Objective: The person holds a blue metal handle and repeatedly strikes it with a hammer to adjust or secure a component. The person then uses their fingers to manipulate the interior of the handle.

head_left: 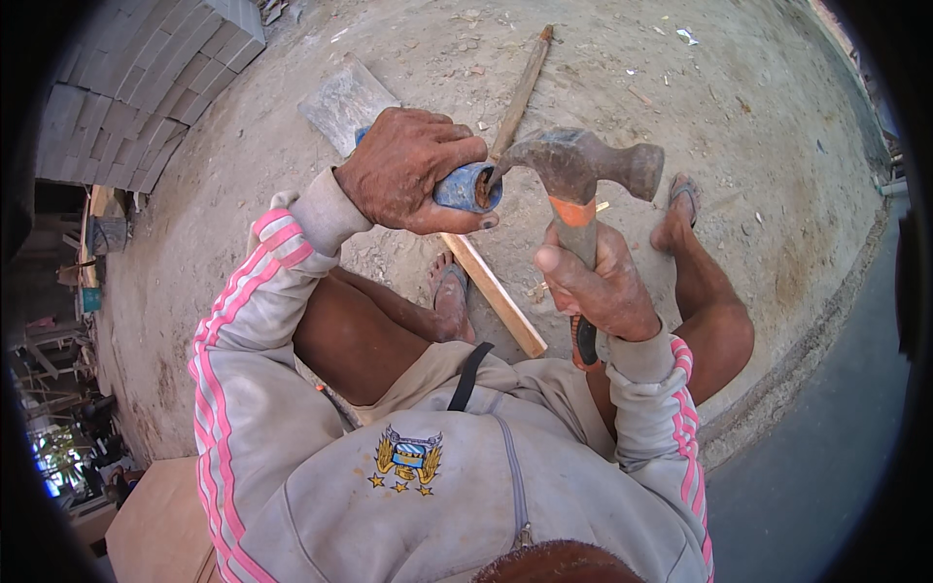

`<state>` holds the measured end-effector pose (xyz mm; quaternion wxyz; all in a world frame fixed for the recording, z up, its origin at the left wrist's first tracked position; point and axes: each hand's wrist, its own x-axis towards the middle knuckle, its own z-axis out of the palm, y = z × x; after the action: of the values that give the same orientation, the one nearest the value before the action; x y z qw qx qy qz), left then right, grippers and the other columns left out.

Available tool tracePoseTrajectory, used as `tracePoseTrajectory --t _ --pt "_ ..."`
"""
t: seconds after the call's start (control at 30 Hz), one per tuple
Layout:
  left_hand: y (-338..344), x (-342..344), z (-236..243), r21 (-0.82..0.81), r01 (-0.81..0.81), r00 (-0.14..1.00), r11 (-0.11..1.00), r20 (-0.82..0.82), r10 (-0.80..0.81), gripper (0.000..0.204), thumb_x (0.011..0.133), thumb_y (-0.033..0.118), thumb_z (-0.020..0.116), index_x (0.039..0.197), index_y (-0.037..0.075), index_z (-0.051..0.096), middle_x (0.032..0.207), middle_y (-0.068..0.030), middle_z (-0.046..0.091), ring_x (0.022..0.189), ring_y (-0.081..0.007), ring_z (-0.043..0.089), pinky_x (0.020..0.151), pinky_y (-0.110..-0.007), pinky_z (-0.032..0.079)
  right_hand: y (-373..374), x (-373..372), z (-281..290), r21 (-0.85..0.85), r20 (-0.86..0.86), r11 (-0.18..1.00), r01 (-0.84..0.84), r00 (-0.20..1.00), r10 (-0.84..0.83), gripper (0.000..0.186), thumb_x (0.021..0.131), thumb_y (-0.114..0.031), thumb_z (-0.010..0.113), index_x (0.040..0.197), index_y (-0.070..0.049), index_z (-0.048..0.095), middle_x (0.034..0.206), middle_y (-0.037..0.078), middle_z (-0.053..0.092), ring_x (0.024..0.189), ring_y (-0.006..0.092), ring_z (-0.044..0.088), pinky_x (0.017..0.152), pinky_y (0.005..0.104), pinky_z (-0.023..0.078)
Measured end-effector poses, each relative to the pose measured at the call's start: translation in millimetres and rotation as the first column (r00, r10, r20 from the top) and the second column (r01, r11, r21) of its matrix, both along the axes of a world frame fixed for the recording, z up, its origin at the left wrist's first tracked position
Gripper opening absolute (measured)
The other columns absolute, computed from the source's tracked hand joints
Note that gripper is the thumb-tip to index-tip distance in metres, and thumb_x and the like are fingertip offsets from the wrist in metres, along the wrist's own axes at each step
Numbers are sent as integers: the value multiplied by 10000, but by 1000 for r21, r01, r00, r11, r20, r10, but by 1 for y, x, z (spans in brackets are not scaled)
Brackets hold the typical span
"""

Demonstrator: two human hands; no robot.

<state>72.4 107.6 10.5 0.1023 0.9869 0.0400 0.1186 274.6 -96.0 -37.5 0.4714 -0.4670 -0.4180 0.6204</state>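
Note:
My left hand (413, 170) is closed around a blue tube (468, 189) with brown, crumbly-looking material in its open end. A flat grey metal blade (345, 97) shows behind that hand; whether it joins the tube is hidden. My right hand (598, 282) grips a claw hammer (583, 160) upright by its handle, which has orange bands. The hammer's claw is at the tube's open end; I cannot tell whether they touch. Below my hands, a pale wooden strip (491, 291) lies on the dusty ground (777, 146) between my bare legs.
A weathered stick (520, 92) lies beyond my hands. Grey blocks (146, 78) are stacked at upper left. Clutter and a teal bucket (90, 298) stand at the left edge. A pale board (155, 525) is at lower left. A concrete edge (797, 374) runs along the right.

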Motion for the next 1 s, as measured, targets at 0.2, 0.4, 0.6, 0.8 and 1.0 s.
tracePoseTrajectory --t 0.2,0.4,0.6,0.8,1.0 --pt "-4 3 -5 83 -35 999 996 29 33 527 772 562 797 884 88 595 749 -84 566 706 -318 596 618 -430 473 -2 -2 22 24 -64 970 241 969 -239 413 1011 -407 658 1122 -12 607 732 -23 518 614 44 493 535 229 372" --pt "-11 -2 -5 141 -34 999 989 -23 38 547 789 589 774 917 93 583 757 -83 578 718 -324 612 619 -439 477 4 35 45 332 402 892 306 810 -427 373 971 -276 728 1182 5 603 701 -14 533 588 40 490 527 229 390" --pt "-10 -7 -3 88 -52 994 995 -87 59 537 804 583 753 908 85 581 714 -103 583 683 -352 629 602 -465 479 12 46 51 548 681 836 16 571 -458 453 917 -133 748 1324 13 616 929 147 744 733 179 691 651 318 542" --pt "-6 -7 -4 90 -51 994 995 -92 60 552 817 609 737 885 84 583 706 -101 578 678 -348 630 599 -467 481 12 41 70 511 689 858 60 568 -450 501 903 -85 737 1380 -8 603 987 209 745 843 196 739 737 321 573" --pt "-9 -6 -4 151 -39 984 988 -165 64 549 812 621 737 878 98 583 719 -86 579 675 -333 631 594 -459 482 19 51 57 466 793 870 -160 511 -331 499 900 -97 738 1376 -18 611 980 203 746 795 199 724 718 317 574"
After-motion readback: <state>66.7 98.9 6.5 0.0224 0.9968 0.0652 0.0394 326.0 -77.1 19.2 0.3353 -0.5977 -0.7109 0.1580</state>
